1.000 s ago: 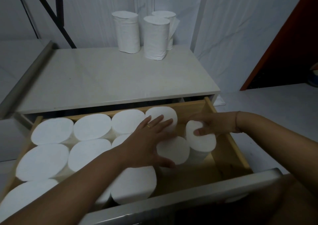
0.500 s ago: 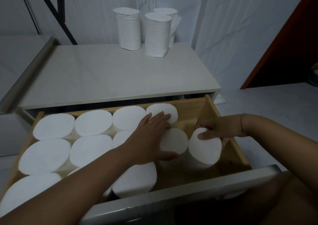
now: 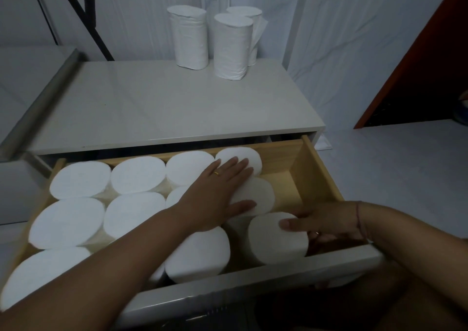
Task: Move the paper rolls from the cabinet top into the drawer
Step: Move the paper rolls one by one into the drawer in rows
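left hand: spread flat, pinning the packed rolls so they don't tip
right hand: wrapped round the front roll, seating it upright
cabinet top: three rolls left

Legible text, labels, brands, numbers, signs: none can be read. The wrappers of the paper rolls at the back edge of the cabinet top are plain white, with no print to be made out. The end faces of the rolls in the drawer are unmarked. No lettering is seen on the drawer front or on the wooden sides.
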`<state>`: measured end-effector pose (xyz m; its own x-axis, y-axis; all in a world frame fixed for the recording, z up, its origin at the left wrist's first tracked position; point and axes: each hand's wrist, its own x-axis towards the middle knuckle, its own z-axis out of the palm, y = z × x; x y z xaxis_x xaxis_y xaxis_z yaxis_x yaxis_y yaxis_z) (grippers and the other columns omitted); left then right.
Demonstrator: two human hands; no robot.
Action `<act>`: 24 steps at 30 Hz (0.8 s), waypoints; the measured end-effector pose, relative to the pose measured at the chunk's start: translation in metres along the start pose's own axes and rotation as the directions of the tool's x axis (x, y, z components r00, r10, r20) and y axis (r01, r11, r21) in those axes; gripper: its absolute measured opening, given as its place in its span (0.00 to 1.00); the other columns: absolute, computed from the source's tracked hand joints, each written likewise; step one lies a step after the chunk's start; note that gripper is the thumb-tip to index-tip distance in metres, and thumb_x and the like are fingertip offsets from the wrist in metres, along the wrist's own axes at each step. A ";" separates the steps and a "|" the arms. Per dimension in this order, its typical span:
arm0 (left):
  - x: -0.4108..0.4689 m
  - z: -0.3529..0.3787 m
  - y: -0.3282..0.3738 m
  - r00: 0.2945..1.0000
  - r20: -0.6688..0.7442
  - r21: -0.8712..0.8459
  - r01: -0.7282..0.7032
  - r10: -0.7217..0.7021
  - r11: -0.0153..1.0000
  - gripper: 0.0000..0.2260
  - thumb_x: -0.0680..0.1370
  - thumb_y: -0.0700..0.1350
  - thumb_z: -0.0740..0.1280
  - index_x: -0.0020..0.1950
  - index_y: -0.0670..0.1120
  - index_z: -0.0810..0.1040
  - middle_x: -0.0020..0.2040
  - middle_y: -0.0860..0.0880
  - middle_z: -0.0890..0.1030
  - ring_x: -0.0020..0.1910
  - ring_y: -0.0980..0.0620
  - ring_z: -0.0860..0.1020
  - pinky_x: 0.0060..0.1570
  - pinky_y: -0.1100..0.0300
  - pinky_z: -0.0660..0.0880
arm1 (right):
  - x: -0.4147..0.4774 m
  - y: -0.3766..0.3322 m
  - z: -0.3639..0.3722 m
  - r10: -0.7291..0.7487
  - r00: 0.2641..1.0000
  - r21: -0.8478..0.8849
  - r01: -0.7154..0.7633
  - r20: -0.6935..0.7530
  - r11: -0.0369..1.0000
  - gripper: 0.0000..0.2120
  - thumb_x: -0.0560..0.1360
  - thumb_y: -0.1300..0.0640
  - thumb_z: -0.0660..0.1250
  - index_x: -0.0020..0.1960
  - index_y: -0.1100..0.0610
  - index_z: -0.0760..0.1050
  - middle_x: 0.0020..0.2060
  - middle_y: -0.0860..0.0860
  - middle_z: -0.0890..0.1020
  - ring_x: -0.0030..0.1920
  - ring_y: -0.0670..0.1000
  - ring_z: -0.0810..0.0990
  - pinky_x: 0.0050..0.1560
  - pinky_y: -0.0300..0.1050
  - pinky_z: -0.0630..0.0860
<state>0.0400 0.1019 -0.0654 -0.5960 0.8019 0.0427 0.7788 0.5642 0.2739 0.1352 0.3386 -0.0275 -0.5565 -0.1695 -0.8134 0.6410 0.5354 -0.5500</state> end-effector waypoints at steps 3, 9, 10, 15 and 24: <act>0.001 0.001 -0.004 1.000 0.003 0.044 0.020 -0.020 0.999 0.35 0.73 0.70 0.41 0.77 0.54 0.47 0.78 0.54 0.47 0.76 0.56 0.42 0.75 0.50 0.42 | 0.002 -0.003 0.009 -0.017 1.000 0.067 0.016 0.009 0.998 0.35 0.61 0.39 0.70 0.62 0.59 0.73 0.64 0.65 0.74 0.66 0.65 0.69 0.69 0.62 0.64; 0.001 0.002 -0.004 1.000 -0.021 0.048 0.005 -0.004 0.999 0.35 0.73 0.70 0.40 0.77 0.54 0.47 0.78 0.54 0.47 0.76 0.56 0.42 0.74 0.53 0.39 | 0.017 -0.012 0.023 -0.061 0.997 0.083 0.057 0.044 0.995 0.30 0.63 0.40 0.71 0.60 0.55 0.74 0.57 0.59 0.80 0.61 0.61 0.77 0.65 0.58 0.71; 0.001 0.002 -0.003 1.000 -0.022 0.048 0.003 -0.002 0.999 0.35 0.73 0.69 0.40 0.77 0.54 0.47 0.78 0.54 0.47 0.76 0.57 0.42 0.74 0.54 0.39 | 0.019 -0.014 0.024 -0.063 0.997 0.078 0.059 0.046 0.995 0.30 0.63 0.40 0.71 0.60 0.54 0.73 0.56 0.57 0.81 0.58 0.59 0.79 0.63 0.56 0.74; 0.000 0.001 -0.002 1.000 -0.023 0.063 -0.001 0.003 0.998 0.34 0.74 0.68 0.41 0.77 0.54 0.46 0.78 0.54 0.46 0.76 0.56 0.41 0.74 0.55 0.38 | 0.021 -0.018 0.024 -0.065 0.996 0.049 0.063 0.052 0.997 0.34 0.62 0.39 0.71 0.63 0.56 0.71 0.54 0.56 0.82 0.45 0.50 0.84 0.41 0.39 0.80; 0.000 -0.004 -0.010 0.998 -0.067 0.108 0.030 -0.022 0.994 0.33 0.76 0.67 0.44 0.77 0.52 0.48 0.78 0.53 0.46 0.76 0.55 0.40 0.71 0.58 0.33 | 0.003 -0.035 0.004 -0.055 0.998 -0.177 0.059 0.028 0.982 0.22 0.74 0.43 0.63 0.63 0.54 0.72 0.58 0.53 0.79 0.58 0.51 0.79 0.61 0.46 0.76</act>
<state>0.0316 0.0956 -0.0645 -0.6251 0.7740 0.1008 0.7774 0.6056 0.1700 0.1130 0.3156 -0.0117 -0.5761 -0.2216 -0.7868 0.5032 0.6624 -0.5550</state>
